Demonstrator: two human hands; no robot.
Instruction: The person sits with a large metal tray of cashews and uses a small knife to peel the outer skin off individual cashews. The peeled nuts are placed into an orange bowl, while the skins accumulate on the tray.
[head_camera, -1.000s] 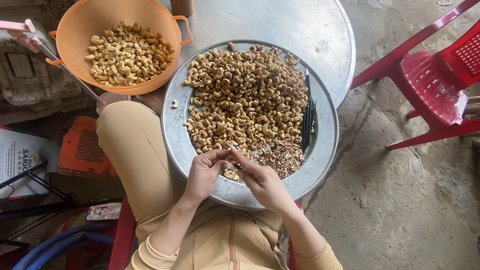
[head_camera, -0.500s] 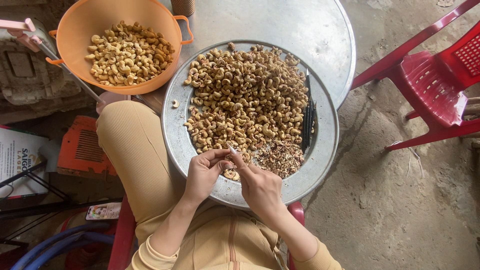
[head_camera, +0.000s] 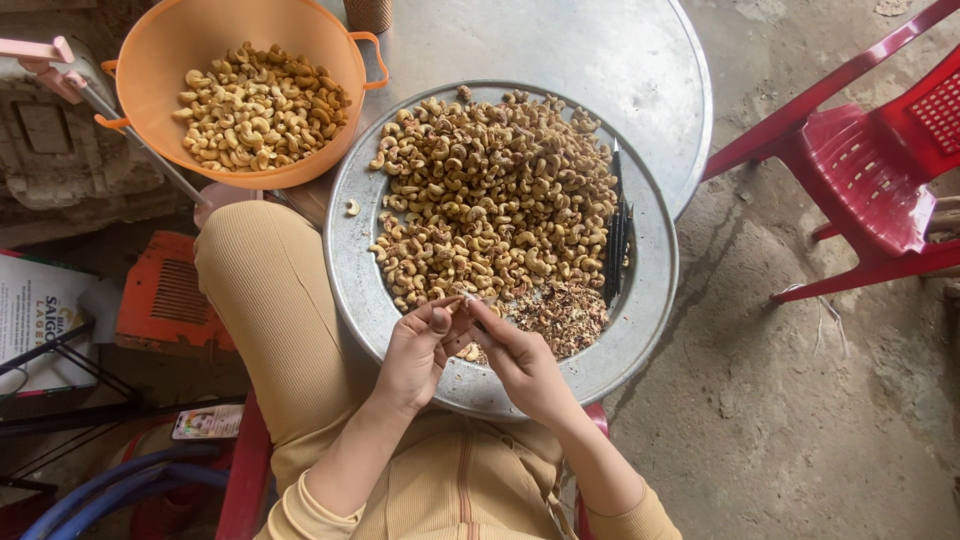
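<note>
Both hands meet over the near rim of the round metal tray (head_camera: 352, 290). Left hand (head_camera: 415, 355) pinches a cashew nut (head_camera: 452, 303) at its fingertips; right hand (head_camera: 525, 365) is closed around a thin tool, tip against that nut. Peeled cashews fill the orange basin (head_camera: 160, 40) beyond.

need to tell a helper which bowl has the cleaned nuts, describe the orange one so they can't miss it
Start at the big round metal tray heaped with cashews on the person's lap. Just past its upper left rim sits the orange plastic basin with small loop handles, holding a smaller pile of pale nuts. It is the only orange, deep-sided container; everything else holding nuts is flat grey metal.
</note>
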